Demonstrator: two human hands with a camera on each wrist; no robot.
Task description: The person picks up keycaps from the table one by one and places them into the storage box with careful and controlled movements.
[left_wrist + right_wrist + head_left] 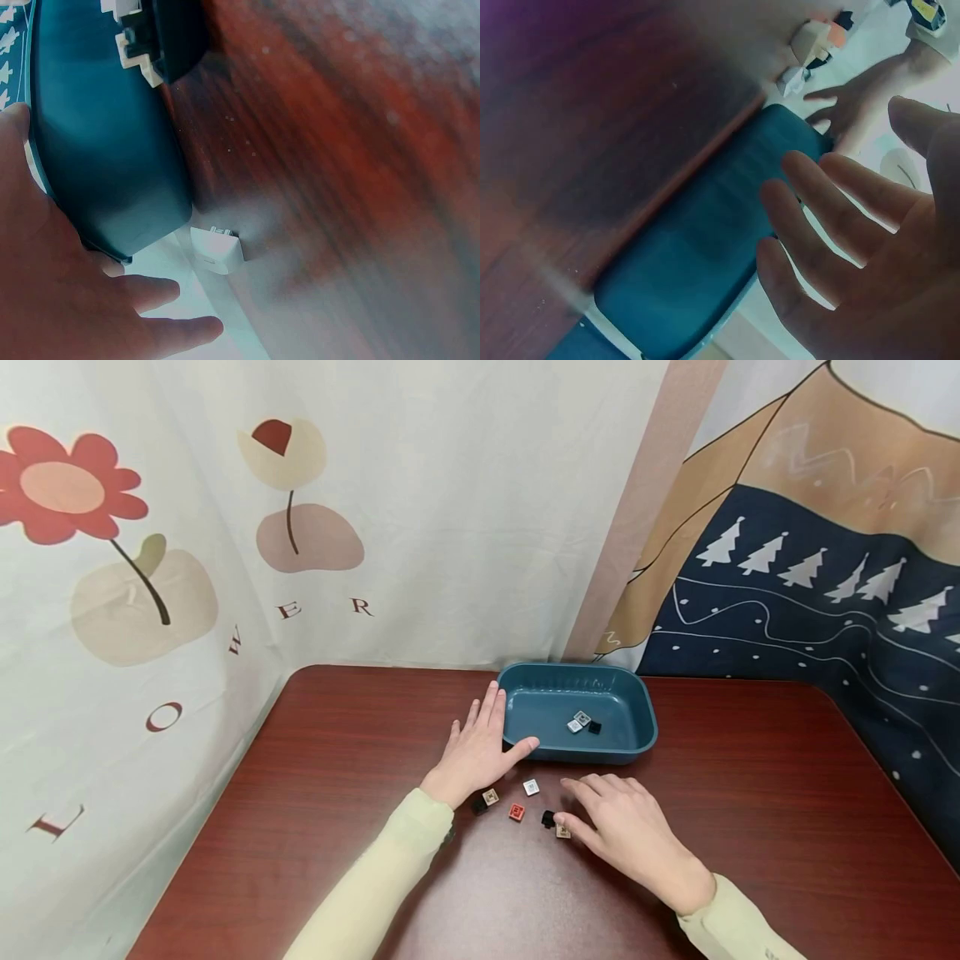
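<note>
- Left hand: sits at the center of the head view, along the left end of the teal bin. Its grip is spread, fingers straight and thumb well apart. The fingers rest against the bin; thumb contact cannot be told.
- Right hand: sits right of center, in the lower half of the head view. Its grip is apart, fingers loosely extended and thumb separated; it holds nothing. The thumb tip is just beside a black keycap and a beige keycap; whether it touches either cannot be told.
- Keycaps on the tabletop, lower center of the frame: a white keycap near the bin's front wall, a red keycap below it, and a second beige keycap beside a second black keycap by the left wrist.
- Bin contents: two pale keycaps and one dark keycap lie close together on its floor.
</note>
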